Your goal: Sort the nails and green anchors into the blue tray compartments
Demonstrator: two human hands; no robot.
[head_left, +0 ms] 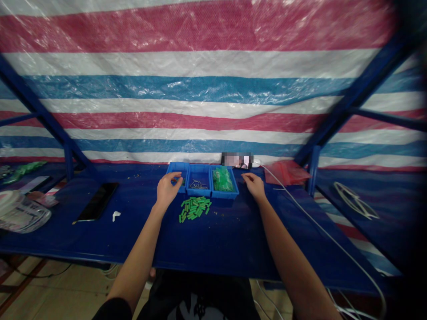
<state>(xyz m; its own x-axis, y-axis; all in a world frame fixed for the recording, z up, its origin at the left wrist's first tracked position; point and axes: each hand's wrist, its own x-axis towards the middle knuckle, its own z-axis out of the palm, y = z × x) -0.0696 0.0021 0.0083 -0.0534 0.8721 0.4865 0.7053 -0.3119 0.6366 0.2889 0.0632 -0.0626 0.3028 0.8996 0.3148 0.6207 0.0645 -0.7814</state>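
My left hand (168,188) is over the front of the left blue bin (178,165), thumb and forefinger curved with a gap between them; I see nothing held there. Part of that bin's contents is hidden behind the hand. To the right of the bins, my right hand (255,186) is just above the table, its fingertips pinched together; whatever they hold, if anything, is too small to make out. The middle bin holds several metal screw-like pins (198,185). In the right bin lies a clear bag of green pieces (222,179). A pile of green plastic wall plugs (195,208) is spread in front.
A dark phone (96,202) and a white earbud-like piece (115,216) lie left. Farther left is a clear plastic jar (25,213). Red plastic bags (287,172) and a white cable (310,216) are at right. Blue posts frame the striped sheet behind.
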